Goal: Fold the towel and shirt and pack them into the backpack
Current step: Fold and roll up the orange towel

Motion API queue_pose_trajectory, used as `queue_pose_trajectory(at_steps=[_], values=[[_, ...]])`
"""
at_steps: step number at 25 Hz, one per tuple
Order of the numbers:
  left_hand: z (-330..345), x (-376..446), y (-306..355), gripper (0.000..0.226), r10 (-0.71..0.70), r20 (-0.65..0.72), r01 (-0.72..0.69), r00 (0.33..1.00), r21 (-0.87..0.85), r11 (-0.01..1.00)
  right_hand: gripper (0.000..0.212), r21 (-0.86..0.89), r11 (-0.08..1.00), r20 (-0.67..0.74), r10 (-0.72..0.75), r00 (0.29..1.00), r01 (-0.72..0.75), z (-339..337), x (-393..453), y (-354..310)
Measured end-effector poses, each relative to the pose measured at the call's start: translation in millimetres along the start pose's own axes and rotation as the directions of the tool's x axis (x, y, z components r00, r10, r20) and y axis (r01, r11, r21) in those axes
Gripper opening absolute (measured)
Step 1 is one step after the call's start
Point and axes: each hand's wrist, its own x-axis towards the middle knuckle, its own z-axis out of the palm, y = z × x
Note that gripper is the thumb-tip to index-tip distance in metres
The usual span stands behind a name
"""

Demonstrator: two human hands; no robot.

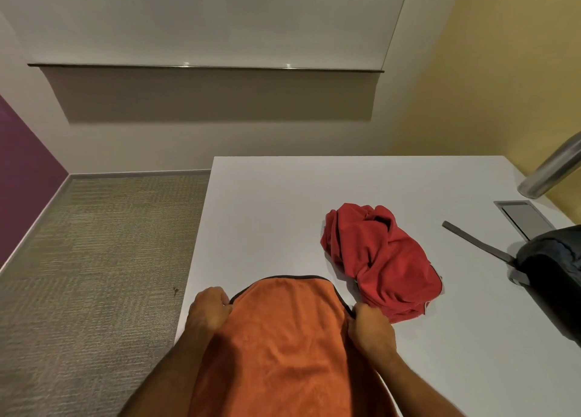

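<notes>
On top of white table (283, 203): orange towel (283, 347) spread at near edge, pinched on both sides by left hand (209, 311) and right hand (371, 327). Beside it, crumpled red shirt (380, 259). Far right, dark backpack (553, 259) with gray strap (478, 242). No readable words anywhere.

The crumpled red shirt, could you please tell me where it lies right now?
In the head view the crumpled red shirt lies on the white table, right of the orange towel, left of the dark backpack.
</notes>
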Motion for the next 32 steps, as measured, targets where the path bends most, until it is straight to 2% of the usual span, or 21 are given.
queue_pose_trajectory(at_steps=[2,5,8,10,12,14,16,18,20,22,23,25,27,28,29,30,32], values=[[-1,1,0,0.026,0.022,0.066,-0.023,0.998,0.017,1.000,0.015,0.021,1.000,-0.021,0.007,1.000,-0.007,-2,-1,-2],[-12,3,-4,0.024,0.047,0.096,-0.052,0.994,0.049,0.997,0.014,-0.046,0.998,-0.053,-0.053,0.997,0.050,-6,1,-5],[-29,5,-4,0.021,0.077,0.036,-0.080,0.996,0.071,0.994,0.013,-0.166,0.976,-0.096,-0.158,0.983,0.141,-14,6,-12],[-40,7,-2,0.012,0.071,-0.047,-0.066,0.996,0.103,0.992,0.010,-0.225,0.954,-0.165,-0.236,0.958,0.197,-23,10,-16],[-49,12,-3,0.013,0.067,-0.142,-0.045,0.988,0.150,0.988,0.011,-0.250,0.947,-0.190,-0.253,0.949,0.203,-31,15,-18],[-52,13,-5,0.011,0.065,-0.224,-0.041,0.972,0.110,0.993,0.017,-0.185,0.964,-0.215,-0.229,0.949,0.191,-36,22,-18],[-50,7,-7,0.007,0.062,-0.278,-0.062,0.959,0.009,0.998,0.020,-0.040,0.975,-0.303,-0.220,0.927,0.218,-36,25,-17],[-44,-2,-10,0.008,0.134,-0.283,-0.155,0.950,-0.055,0.986,0.020,0.108,0.947,-0.377,-0.243,0.894,0.303,-31,16,-16],[-31,-21,-14,0.015,0.253,-0.228,-0.273,0.940,-0.064,0.960,0.014,0.214,0.894,-0.375,-0.298,0.878,0.394,-14,-2,-11],[-7,-46,-21,0.029,0.353,-0.168,-0.369,0.921,-0.077,0.926,0.010,0.204,0.883,-0.284,-0.361,0.888,0.424,8,-24,0],[9,-57,-27,0.044,0.411,-0.156,-0.421,0.898,-0.035,0.906,0.012,0.160,0.892,-0.229,-0.383,0.895,0.423,20,-34,7],[37,-71,-39,0.097,0.486,-0.066,-0.475,0.872,0.130,0.870,0.031,0.009,0.892,-0.154,-0.446,0.882,0.453,42,-52,23],[48,-79,-52,0.139,0.405,0.083,-0.413,0.910,0.231,0.881,0.055,-0.174,0.839,-0.087,-0.534,0.841,0.515,62,-68,32],[48,-85,-60,0.149,0.377,0.133,-0.399,0.917,0.252,0.881,0.064,-0.213,0.829,-0.044,-0.537,0.843,0.517,67,-76,32],[49,-87,-67,0.154,0.411,0.122,-0.428,0.904,0.282,0.859,0.070,-0.224,0.829,-0.019,-0.530,0.848,0.513,72,-81,33],[46,-88,-70,0.155,0.423,0.161,-0.452,0.892,0.325,0.830,0.075,-0.199,0.850,0.032,-0.492,0.870,0.488,71,-87,31],[39,-89,-73,0.154,0.364,0.216,-0.420,0.906,0.345,0.840,0.085,-0.151,0.861,0.085,-0.479,0.874,0.486,73,-94,29]])
